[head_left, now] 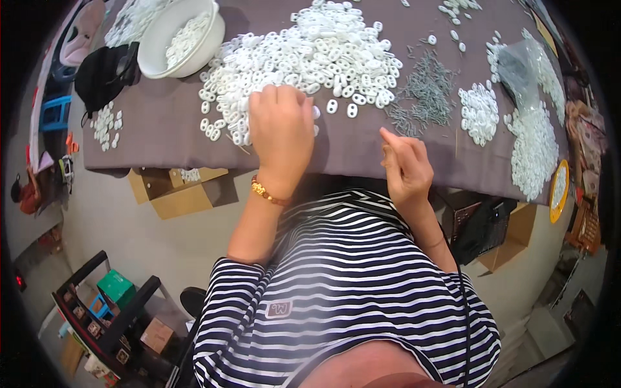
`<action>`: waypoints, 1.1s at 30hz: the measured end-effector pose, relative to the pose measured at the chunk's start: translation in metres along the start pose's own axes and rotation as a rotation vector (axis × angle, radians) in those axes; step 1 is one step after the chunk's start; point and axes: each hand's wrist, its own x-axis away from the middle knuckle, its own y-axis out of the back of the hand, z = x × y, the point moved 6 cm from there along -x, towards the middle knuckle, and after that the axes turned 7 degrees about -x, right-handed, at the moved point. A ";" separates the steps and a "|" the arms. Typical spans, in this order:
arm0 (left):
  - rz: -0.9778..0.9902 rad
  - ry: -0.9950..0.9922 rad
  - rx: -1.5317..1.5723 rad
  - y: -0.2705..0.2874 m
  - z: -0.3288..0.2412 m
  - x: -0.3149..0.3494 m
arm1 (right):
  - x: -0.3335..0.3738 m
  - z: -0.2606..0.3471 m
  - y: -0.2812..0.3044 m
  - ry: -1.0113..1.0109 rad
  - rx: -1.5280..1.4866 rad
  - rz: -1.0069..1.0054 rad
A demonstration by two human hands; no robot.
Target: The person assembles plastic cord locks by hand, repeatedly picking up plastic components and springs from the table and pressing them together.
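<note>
Small white oval plastic pieces with two holes each lie in a large heap (310, 55) on the brown cloth-covered table. My left hand (281, 129) rests at the heap's near edge, its fingers curled down and closed. The fingertips are turned away, so whatever they hold is hidden. At the table's front edge is my right hand (409, 165), thumb bent in against curled fingers and the index finger pointing forward. Nothing can be made out in its grip. Just beyond it lies a pile of thin grey nails or pins (427, 90).
A white basin (213, 32) holding white pieces stands at the back left, beside a black bag (103, 81). Smaller white piles (479, 113) and a clear plastic bag (521, 71) lie at right. Cardboard boxes (184, 200) sit beneath the table; a trolley-like rack (110, 310) stands lower left.
</note>
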 end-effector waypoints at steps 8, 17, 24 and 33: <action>0.359 0.265 0.760 -0.006 -0.028 0.031 | -0.014 -0.008 0.014 0.040 0.338 -0.046; 0.646 0.623 1.383 -0.038 -0.031 0.061 | -0.013 0.002 0.002 0.082 0.389 0.131; 0.729 0.710 1.397 -0.038 -0.033 0.062 | -0.011 -0.011 0.016 0.014 0.156 -0.086; 0.722 0.682 1.396 -0.040 -0.038 0.065 | -0.033 -0.015 -0.005 0.075 0.472 -0.126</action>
